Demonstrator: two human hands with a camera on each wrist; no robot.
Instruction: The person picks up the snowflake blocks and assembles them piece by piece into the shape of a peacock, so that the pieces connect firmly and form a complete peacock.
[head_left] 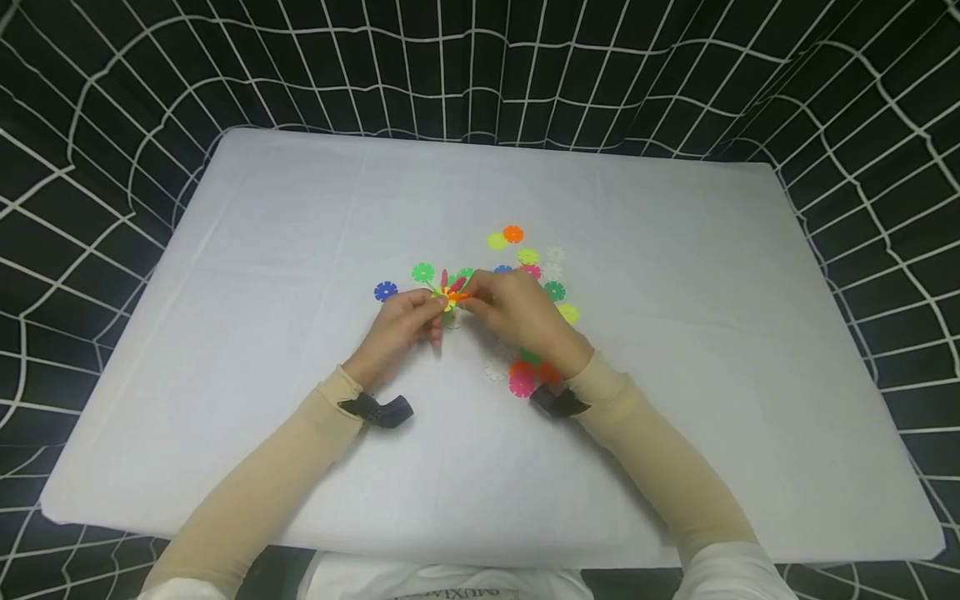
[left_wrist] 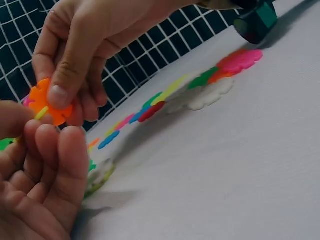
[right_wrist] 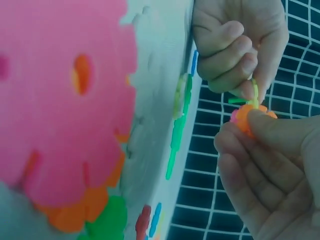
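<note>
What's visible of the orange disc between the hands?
The orange disc is thin, plastic-looking, its rim scalloped and notched. Held above the table, it looks nearly edge-on from the head view. The right hand pinches it between thumb and fingers, partly covering it. It meets the yellow piece in the left hand; interlocking is unclear.

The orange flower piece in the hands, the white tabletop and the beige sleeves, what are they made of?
Orange flower piece: probably plastic, smooth; it's thin, evenly coloured and has neat notched edges.
White tabletop: perhaps covered in matte cloth, because faint creases show; I can't tell what's underneath.
Beige sleeves: likely soft, stretchy fabric, since they hug the arms.
</note>
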